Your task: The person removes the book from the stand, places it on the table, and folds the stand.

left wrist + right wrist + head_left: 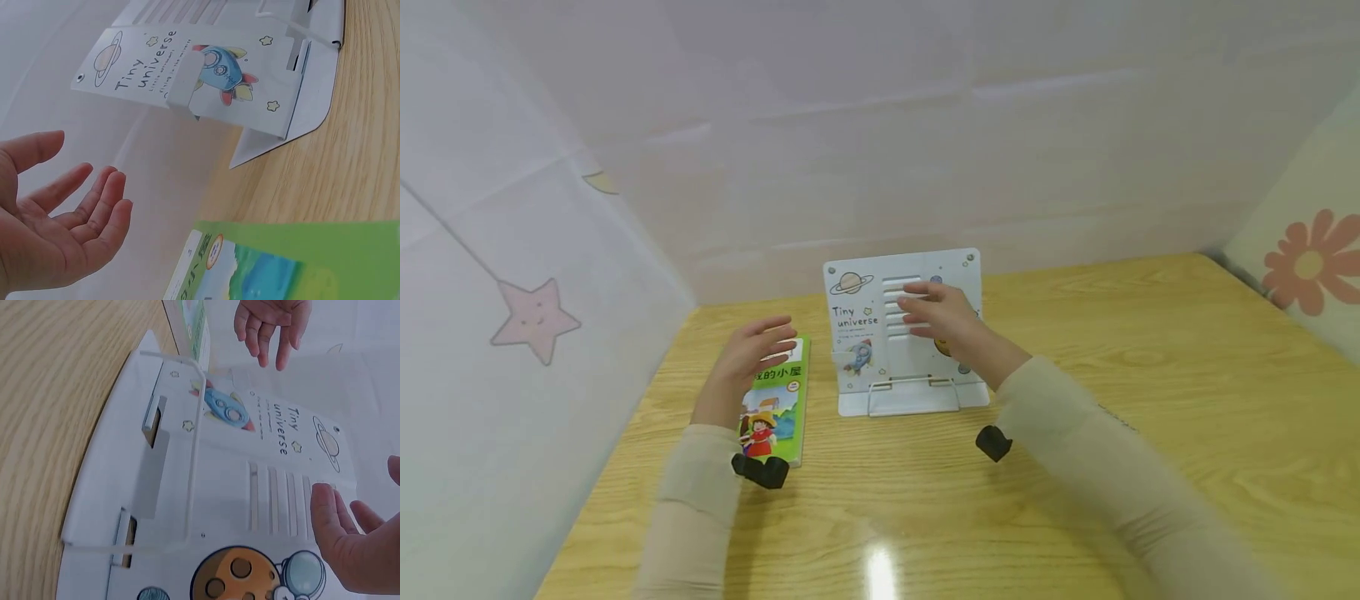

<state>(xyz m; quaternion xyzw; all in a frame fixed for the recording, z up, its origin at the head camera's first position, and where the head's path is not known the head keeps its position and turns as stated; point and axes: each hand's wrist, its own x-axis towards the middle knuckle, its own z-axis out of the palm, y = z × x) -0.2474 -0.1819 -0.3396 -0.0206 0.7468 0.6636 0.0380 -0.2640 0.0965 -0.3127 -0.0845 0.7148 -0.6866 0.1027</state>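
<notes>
A white book stand printed "Tiny universe" stands upright on the wooden table, with a wire page holder along its bottom. My right hand hovers in front of its panel, fingers loosely bent and holding nothing. To the left, a green picture book lies flat, cover up. Above that book hangs my left hand, covering part of its cover in the head view. In the left wrist view the left hand is relaxed, palm showing, apart from the stand's side clip.
The wooden table reaches to a pale draped backdrop at the back. Side drapes carry a pink star on the left and a red flower on the right. Black wrist camera mounts sit on both sleeves.
</notes>
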